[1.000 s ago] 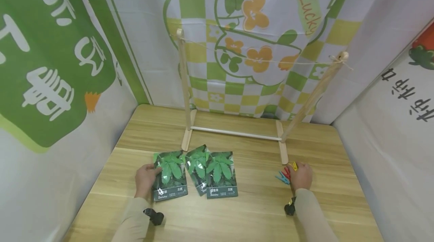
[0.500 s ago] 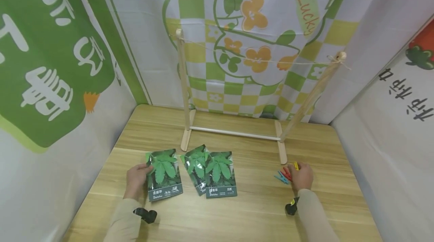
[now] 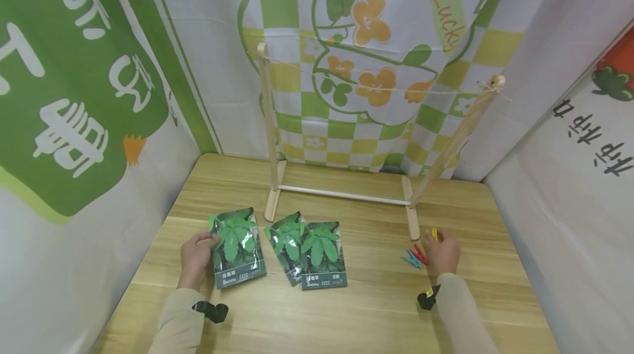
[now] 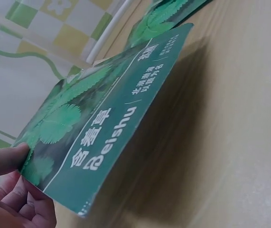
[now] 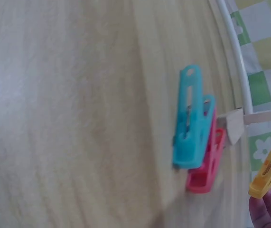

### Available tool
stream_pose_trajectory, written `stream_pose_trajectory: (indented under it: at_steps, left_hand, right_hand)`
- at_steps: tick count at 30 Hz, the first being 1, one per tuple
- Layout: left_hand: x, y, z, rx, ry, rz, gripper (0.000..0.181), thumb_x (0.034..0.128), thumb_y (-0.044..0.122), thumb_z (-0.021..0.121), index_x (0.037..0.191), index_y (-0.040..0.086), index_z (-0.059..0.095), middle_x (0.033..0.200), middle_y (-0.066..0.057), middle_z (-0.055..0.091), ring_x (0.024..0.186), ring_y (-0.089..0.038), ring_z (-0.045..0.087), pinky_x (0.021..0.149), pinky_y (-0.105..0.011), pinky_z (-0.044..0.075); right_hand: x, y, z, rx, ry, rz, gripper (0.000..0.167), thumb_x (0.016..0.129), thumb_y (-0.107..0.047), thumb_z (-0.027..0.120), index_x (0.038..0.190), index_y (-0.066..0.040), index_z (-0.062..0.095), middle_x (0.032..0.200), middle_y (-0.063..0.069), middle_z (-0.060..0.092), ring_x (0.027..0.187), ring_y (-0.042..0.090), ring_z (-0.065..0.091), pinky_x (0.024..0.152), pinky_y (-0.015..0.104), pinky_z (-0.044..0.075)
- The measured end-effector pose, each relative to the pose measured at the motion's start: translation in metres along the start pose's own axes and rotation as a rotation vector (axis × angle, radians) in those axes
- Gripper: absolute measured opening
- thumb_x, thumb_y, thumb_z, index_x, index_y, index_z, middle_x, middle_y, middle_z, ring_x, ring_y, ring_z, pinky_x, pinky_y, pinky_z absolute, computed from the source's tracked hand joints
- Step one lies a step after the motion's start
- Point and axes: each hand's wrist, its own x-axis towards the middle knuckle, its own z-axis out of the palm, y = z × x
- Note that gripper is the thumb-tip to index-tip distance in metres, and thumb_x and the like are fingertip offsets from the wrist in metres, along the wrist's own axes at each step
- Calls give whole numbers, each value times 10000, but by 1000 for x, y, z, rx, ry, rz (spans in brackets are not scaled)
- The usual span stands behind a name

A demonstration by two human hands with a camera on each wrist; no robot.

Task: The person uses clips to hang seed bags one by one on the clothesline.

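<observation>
My left hand (image 3: pixel 195 257) pinches the left edge of a green seed packet (image 3: pixel 236 246) with a leaf picture. In the left wrist view the packet (image 4: pixel 92 123) is tilted up off the table, casting a shadow below. Two similar packets lie beside it: a slanted one (image 3: pixel 286 241) partly under a straight one (image 3: pixel 323 257). My right hand (image 3: pixel 443 254) holds a yellow clothespin (image 5: pixel 268 171) between thumb and fingers, raised off the table. Just left of that hand, a blue clothespin (image 5: pixel 187 123) and a red clothespin (image 5: pixel 206 166) lie together on the wood.
Behind the packets stands a wooden frame (image 3: pixel 269 123) with a string (image 3: pixel 376 88) tied between its two posts and a white bar (image 3: pixel 342 194) low down. Printed curtains surround the wooden table (image 3: pixel 366 315) at the back and sides.
My left hand has moved left with its packet, away from the other two, and lifted it. My right hand has raised the yellow clothespin away from the red and blue ones.
</observation>
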Motion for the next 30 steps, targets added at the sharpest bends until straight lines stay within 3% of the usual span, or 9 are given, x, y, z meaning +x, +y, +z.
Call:
stream_pose_trajectory:
  at_steps: [11, 18, 21, 26, 30]
  left_hand:
    - [2, 11, 1, -25, 46, 16, 455, 973, 299, 581, 1327, 21, 512, 1286, -177, 565, 1066, -227, 559, 897, -320, 447]
    - [2, 19, 0, -39, 38, 11, 466, 976, 304, 571, 1337, 19, 502, 1329, -182, 545, 1166, -267, 521, 961, -354, 415]
    - [1, 22, -1, -44, 40, 21, 476, 978, 313, 571, 1340, 11, 506, 1305, -175, 569, 1098, -221, 556, 924, -332, 440]
    - [1, 31, -2, -49, 41, 38, 465, 980, 319, 570, 1329, 17, 512, 1206, -85, 586, 920, -79, 563, 846, -264, 486]
    - [0, 38, -2, -60, 38, 49, 457, 978, 322, 576, 1314, 18, 519, 1184, -58, 579, 878, -52, 560, 810, -233, 484]
  right_hand:
    - [2, -17, -4, -19, 52, -67, 530, 977, -302, 588, 1335, 82, 512, 1314, 292, 558, 1174, 407, 545, 991, 532, 459]
    - [3, -29, -6, 28, 47, -57, 535, 971, -314, 599, 1339, 67, 516, 1287, 258, 582, 1128, 349, 555, 946, 462, 477]
    - [3, -37, -8, 31, 37, -38, 536, 971, -330, 596, 1342, 49, 519, 1281, 236, 586, 1126, 326, 563, 889, 366, 493]
    - [3, -53, -13, 68, 52, -67, 507, 955, -323, 622, 1303, 41, 564, 1219, 223, 619, 1063, 282, 587, 702, 78, 427]
    - [5, -63, -16, 95, 73, -109, 470, 940, -307, 646, 1261, 34, 602, 1172, 207, 646, 986, 212, 585, 639, 13, 390]
